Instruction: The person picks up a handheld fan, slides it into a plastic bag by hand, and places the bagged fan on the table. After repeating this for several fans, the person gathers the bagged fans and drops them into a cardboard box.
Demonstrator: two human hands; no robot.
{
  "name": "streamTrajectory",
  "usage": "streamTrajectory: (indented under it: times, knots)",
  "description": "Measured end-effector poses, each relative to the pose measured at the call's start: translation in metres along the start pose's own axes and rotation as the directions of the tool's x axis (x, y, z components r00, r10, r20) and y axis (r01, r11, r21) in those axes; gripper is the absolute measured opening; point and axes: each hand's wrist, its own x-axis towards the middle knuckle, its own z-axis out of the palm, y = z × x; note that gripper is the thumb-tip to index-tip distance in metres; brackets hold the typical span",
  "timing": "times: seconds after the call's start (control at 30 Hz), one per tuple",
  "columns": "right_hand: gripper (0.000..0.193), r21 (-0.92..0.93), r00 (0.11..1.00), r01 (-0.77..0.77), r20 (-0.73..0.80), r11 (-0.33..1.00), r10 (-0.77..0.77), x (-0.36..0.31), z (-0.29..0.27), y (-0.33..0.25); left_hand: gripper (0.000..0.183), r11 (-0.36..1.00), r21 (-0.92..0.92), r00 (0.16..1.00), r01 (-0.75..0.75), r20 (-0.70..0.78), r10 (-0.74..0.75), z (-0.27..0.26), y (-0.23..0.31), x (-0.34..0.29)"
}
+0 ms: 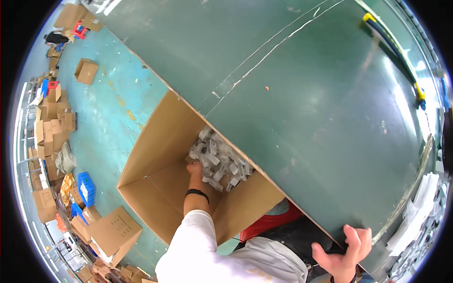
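Observation:
My left hand point(194, 167) reaches deep into a tall open cardboard box point(158, 137) beside the table. It is at the left side of a heap of small clear-bagged white and grey parts point(219, 160), seemingly plastic, whose exact kind I cannot make out. Its fingers are too small and partly hidden to show whether they grip one. A dark band circles that wrist. My right hand point(348, 252) is at the table's near edge, lower right, thumb and fingers apart, holding nothing.
A dark green table point(292, 113) spans the upper right, its edge against the box. On it lies a long yellow-and-black tool point(394, 49). White strips point(415, 214) are piled at far right. Cardboard boxes point(113, 233) and a blue crate point(86, 189) stand on the floor at left.

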Motion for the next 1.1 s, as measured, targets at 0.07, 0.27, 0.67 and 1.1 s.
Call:
streamTrajectory:
  times: [0.07,0.27,0.67,1.1]
  knots:
    - [0.058,-0.022,0.996,-0.041,-0.074,0.999,0.040,-0.007,0.002,0.001,0.024,0.997,0.051,0.997,-0.053,-0.052,0.055,-0.024,0.076,-0.049]
    - [0.044,0.122,0.985,-0.018,-0.168,0.992,0.038,-0.003,-0.015,0.004,0.021,0.737,-0.185,0.726,-0.650,-0.436,0.531,-0.124,0.209,-0.108]
    - [0.025,0.593,0.828,0.048,-0.473,0.804,0.300,-0.165,-0.090,0.047,0.014,-0.107,-0.666,-0.069,-0.739,-0.083,0.994,-0.241,0.348,-0.476]
    - [0.041,0.365,0.298,-0.684,-0.651,0.632,0.699,-0.305,-0.177,0.205,0.023,-0.655,-0.686,-0.918,-0.318,0.050,0.393,-0.137,0.328,-0.759]
